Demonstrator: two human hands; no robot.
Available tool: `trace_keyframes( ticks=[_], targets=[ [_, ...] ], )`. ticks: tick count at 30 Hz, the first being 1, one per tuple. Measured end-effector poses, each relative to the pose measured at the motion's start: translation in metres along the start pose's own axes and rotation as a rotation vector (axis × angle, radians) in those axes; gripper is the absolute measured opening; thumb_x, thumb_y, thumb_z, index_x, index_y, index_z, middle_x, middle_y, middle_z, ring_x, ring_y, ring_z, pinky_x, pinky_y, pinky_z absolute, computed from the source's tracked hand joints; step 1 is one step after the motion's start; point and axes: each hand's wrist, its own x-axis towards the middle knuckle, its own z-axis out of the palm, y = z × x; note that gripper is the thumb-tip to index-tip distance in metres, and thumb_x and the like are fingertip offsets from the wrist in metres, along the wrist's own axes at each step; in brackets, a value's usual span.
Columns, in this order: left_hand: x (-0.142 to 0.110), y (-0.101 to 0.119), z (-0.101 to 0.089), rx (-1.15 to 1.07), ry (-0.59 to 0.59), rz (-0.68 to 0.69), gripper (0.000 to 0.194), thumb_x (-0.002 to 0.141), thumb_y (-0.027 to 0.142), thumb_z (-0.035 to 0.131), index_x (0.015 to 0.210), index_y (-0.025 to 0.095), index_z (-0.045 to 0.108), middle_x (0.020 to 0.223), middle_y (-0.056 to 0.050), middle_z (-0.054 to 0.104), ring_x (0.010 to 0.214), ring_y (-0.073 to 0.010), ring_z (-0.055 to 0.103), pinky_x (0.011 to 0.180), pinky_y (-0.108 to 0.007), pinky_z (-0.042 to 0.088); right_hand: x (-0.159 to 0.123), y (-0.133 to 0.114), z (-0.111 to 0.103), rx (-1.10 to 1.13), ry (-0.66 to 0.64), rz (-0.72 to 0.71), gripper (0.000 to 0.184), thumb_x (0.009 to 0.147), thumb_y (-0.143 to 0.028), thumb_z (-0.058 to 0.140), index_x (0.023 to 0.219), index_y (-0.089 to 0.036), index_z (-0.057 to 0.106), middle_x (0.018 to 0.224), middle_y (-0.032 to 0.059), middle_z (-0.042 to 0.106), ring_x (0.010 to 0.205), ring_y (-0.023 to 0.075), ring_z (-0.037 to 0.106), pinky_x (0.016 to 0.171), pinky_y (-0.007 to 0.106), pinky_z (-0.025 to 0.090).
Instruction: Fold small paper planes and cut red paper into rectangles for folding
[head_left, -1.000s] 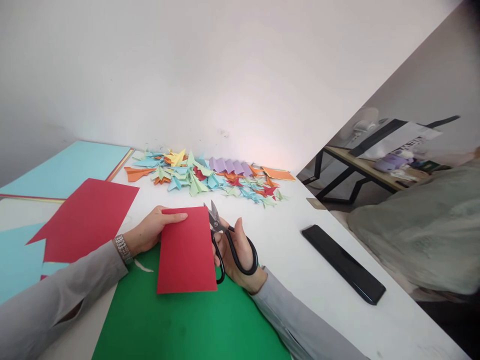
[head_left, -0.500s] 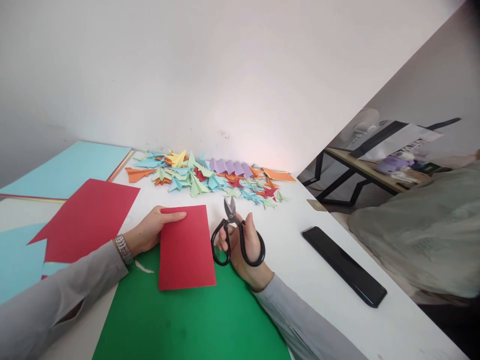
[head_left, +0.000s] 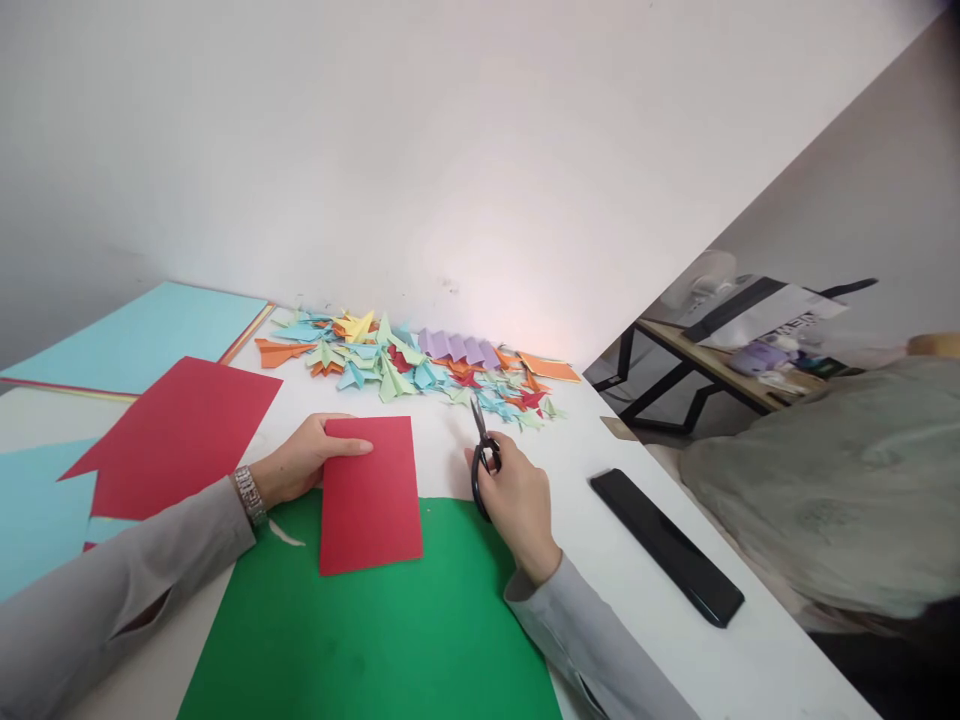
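My left hand pinches the upper left corner of a small red paper rectangle, thumb on top. The rectangle lies partly over a large green sheet on the white table. My right hand is closed around the handles of black scissors, to the right of the red rectangle and apart from it. The blades are together and point away from me toward the pile of folded papers.
A pile of folded coloured paper shapes lies at the back by the wall. A larger cut red sheet and light blue sheets are on the left. A black flat case sits at the right, near the table edge.
My right hand has drawn the scissors away from the red rectangle's right edge, moved them right, and turned palm down. The blades have closed. The left hand keeps its hold.
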Motion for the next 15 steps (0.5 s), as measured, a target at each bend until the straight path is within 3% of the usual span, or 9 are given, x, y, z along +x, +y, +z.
trace_keyframes(
  ticks=[3,7,15],
  targets=[
    [0.000,-0.001,-0.001,-0.005,-0.016,0.016,0.035,0.058,0.024,0.086,0.088,0.014,0.069,0.082,-0.008,0.074,0.070,-0.0201,0.070,0.061,-0.030,0.056,0.000,0.010,-0.007,-0.312,-0.028,0.066,0.039,0.085,-0.027,0.051,0.122,-0.017,0.061,0.098,0.0114,0.071,0.093,0.0279,0.065,0.069,0.033,0.035],
    [-0.001,-0.001,-0.001,-0.003,-0.004,0.004,0.037,0.058,0.024,0.086,0.089,0.014,0.069,0.083,-0.008,0.075,0.072,-0.0214,0.071,0.061,-0.030,0.056,-0.005,0.016,-0.012,-0.456,-0.043,0.118,0.040,0.087,-0.026,0.048,0.125,-0.017,0.058,0.101,0.0131,0.071,0.094,0.0288,0.064,0.069,0.035,0.034],
    [-0.001,-0.004,0.000,-0.042,-0.011,0.097,0.030,0.056,0.022,0.087,0.079,0.012,0.071,0.079,-0.010,0.075,0.074,-0.0222,0.072,0.070,-0.032,0.058,-0.014,0.014,-0.003,-0.497,0.038,-0.079,0.034,0.087,-0.020,0.051,0.117,-0.017,0.064,0.100,0.0153,0.069,0.089,0.0286,0.063,0.077,0.039,0.034]
  ],
)
